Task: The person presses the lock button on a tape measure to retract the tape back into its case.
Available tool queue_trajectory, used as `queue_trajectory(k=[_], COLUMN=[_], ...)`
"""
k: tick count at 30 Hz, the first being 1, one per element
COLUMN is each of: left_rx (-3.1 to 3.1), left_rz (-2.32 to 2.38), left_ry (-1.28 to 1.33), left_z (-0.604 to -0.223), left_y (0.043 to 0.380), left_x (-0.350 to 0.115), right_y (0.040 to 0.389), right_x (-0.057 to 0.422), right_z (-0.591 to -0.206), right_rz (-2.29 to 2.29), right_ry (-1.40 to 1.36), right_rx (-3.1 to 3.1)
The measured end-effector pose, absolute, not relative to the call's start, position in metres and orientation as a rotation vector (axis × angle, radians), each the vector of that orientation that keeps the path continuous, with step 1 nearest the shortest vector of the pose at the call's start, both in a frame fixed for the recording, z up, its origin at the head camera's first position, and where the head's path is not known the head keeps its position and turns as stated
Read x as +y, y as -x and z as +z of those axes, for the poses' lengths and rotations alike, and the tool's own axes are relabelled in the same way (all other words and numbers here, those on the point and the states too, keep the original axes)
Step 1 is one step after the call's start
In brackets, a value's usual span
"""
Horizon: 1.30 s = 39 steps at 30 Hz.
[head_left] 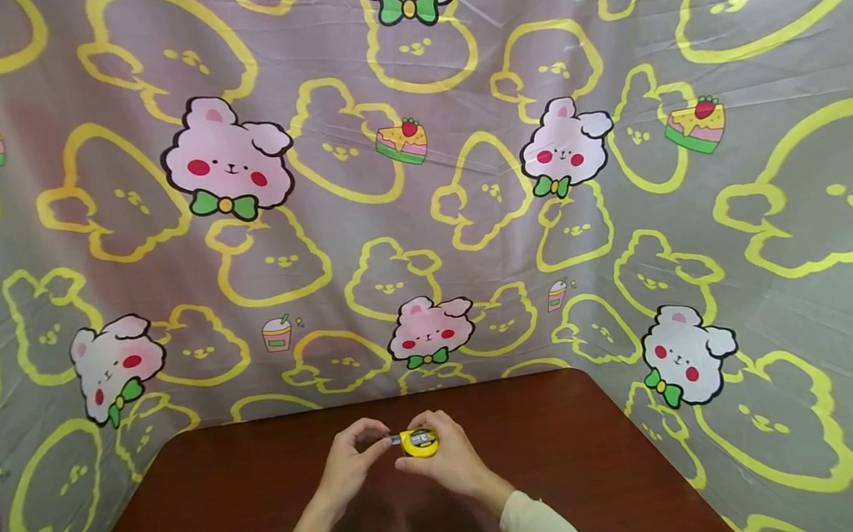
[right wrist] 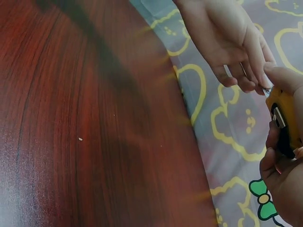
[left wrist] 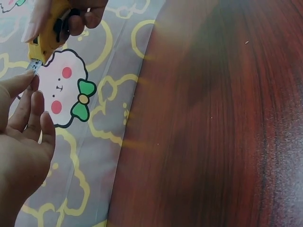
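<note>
A yellow tape measure [head_left: 420, 443] with black and silver parts is held over the brown table by my right hand [head_left: 449, 455], fingers on top and thumb below. My left hand [head_left: 351, 458] pinches the end of the metal tape [head_left: 395, 440] between thumb and index finger. In the left wrist view a short length of marked blade [left wrist: 35, 65] shows between the case and the left fingertips. The left hand's other fingers are loosely bent. In the right wrist view the case [right wrist: 284, 116] sits in the right hand's grip, partly hidden by the palm and thumb.
The dark red-brown wooden table [head_left: 248, 480] has rounded far corners. A grey curtain [head_left: 348, 222] printed with yellow outlines and rabbit faces surrounds it at the back and both sides. A tiny pale speck [right wrist: 80, 139] lies on the tabletop.
</note>
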State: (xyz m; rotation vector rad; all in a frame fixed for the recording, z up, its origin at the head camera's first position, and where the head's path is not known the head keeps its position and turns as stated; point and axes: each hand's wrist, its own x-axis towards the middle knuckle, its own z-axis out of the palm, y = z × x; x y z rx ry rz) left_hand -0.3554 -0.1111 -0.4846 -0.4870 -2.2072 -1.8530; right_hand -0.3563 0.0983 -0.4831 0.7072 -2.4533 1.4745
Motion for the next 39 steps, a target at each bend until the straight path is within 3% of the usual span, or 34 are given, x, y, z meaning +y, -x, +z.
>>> queue_trajectory(k=[39], left_rx=[-2.239], left_rz=[-1.893], left_ry=[0.580], left_z=[-0.4812], left_y=[0.3563], left_x=[-0.1148], right_y=[0.3515], right_x=[0.0902], right_z=[-0.4845], right_rz=[1.414], right_ry=[-0.718], right_rx=[-2.448])
